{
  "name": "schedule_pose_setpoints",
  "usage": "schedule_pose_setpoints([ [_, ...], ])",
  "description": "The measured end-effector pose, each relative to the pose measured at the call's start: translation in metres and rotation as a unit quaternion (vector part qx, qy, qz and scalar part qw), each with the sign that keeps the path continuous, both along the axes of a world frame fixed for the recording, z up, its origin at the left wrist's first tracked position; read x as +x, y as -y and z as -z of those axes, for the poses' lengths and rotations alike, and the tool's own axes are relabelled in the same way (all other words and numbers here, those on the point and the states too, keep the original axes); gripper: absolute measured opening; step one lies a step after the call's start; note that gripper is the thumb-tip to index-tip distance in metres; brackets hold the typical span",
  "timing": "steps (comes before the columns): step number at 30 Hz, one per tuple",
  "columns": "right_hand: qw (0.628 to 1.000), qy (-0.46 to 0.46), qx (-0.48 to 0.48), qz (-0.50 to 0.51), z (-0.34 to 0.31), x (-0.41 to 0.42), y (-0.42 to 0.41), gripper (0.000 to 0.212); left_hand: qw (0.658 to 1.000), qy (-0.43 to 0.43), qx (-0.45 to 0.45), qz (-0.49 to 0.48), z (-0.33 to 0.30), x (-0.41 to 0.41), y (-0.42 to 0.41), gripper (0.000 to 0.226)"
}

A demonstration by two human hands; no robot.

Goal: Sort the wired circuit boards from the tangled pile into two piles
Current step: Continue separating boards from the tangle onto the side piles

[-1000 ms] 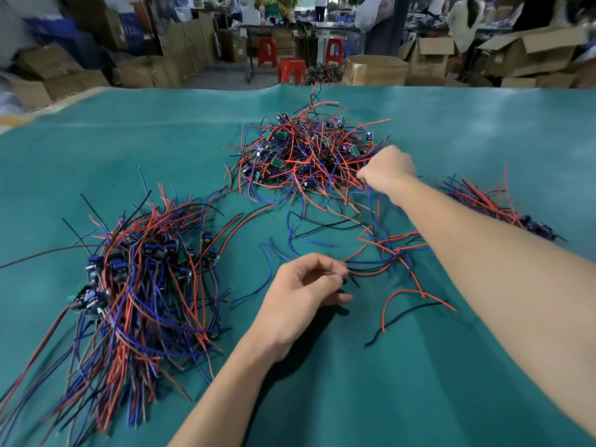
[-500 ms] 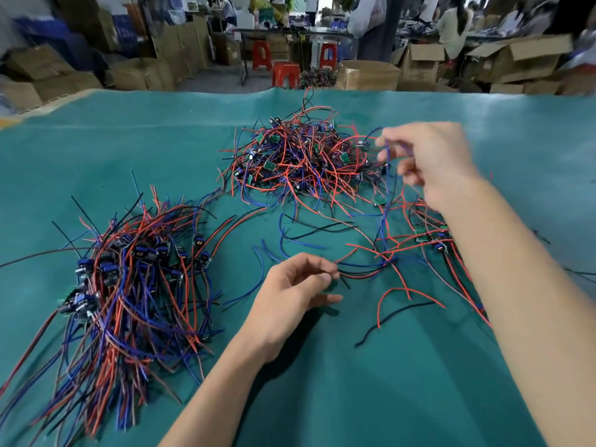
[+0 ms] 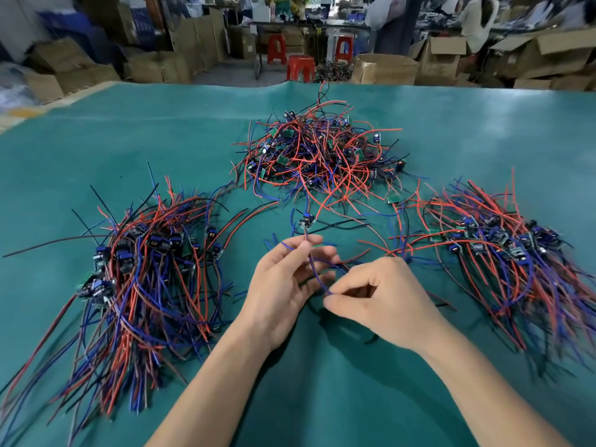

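A tangled pile (image 3: 317,153) of small circuit boards with red, blue and black wires lies at the middle back of the green table cover. One sorted pile (image 3: 142,269) spreads out at the left, another sorted pile (image 3: 503,250) at the right. Near the middle front, my left hand (image 3: 283,285) pinches the wires of one wired board (image 3: 304,222), which hangs just beyond my fingertips. My right hand (image 3: 383,298) pinches a blue wire (image 3: 317,279) of the same bundle close beside the left hand.
The green table cover (image 3: 322,382) reaches to a far edge (image 3: 193,87). Beyond it stand cardboard boxes (image 3: 385,69), red stools (image 3: 300,67) and people at other benches. A lone green board (image 3: 393,199) lies between the tangled pile and the right pile.
My right hand has come back from the tangled pile to the middle front, bringing wires with it. My left hand has closed on the wires of one board. The camera has tilted slightly.
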State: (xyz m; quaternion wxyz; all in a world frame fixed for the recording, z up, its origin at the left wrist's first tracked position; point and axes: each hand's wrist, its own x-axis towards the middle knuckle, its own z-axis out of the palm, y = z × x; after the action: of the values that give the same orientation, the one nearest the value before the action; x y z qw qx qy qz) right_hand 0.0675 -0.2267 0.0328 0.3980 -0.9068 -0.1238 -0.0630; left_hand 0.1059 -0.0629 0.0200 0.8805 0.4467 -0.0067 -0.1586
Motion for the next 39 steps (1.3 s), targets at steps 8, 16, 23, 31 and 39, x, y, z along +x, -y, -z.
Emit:
schedule_pose_setpoints([
  [8, 0.970, 0.062, 0.179, 0.153, -0.003, 0.010, 0.000, 0.022, 0.989, 0.108, 0.088, 0.042, 0.002, -0.007, 0.002, 0.013],
  [16, 0.911, -0.048, 0.382, 0.148, 0.000, 0.017, 0.001, 0.023, 0.953, 0.193, 0.219, 0.078, 0.003, -0.012, 0.005, 0.016],
  [23, 0.959, 0.029, 0.245, 0.141, 0.003, 0.014, -0.001, 0.053, 0.965, 0.160, 0.194, 0.073, -0.001, -0.013, 0.004, 0.010],
  [31, 0.964, 0.052, 0.202, 0.162, 0.004, 0.017, 0.005, 0.047, 0.968, 0.132, 0.210, 0.049, 0.001, -0.011, 0.005, 0.020],
  [39, 0.888, 0.150, 0.177, 0.397, -0.007, 0.028, 0.065, 0.032, 0.972, 0.115, 0.201, 0.038, -0.001, -0.010, 0.003, 0.017],
])
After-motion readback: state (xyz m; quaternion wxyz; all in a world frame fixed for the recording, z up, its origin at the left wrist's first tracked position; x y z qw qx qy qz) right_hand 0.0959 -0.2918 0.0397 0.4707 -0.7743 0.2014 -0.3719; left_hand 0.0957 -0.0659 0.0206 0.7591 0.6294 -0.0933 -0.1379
